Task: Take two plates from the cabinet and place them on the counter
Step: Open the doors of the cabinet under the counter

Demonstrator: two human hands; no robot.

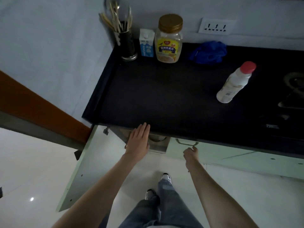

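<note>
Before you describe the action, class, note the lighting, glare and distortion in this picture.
Head view: dim; the black counter swallows detail; a glare spot on the floor, lower left; the wide lens bows the counter edge; shadow fills the open cabinet left of the door handle the right hand holds.

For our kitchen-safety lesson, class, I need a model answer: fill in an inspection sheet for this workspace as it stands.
Surface: dark counter, no plates on it.
Job's things: cabinet door open; pale round shape inside, too dim to identify.
Clutter: utensil holder, milk carton, jar, blue plastic bundle, bottle.
Hands: left hand flat, fingers straight, at the cabinet opening; right hand curled at the door handle, grip unclear.
Cables: nothing seen.
Surroundings: wall socket, stove, tiled floor.
</note>
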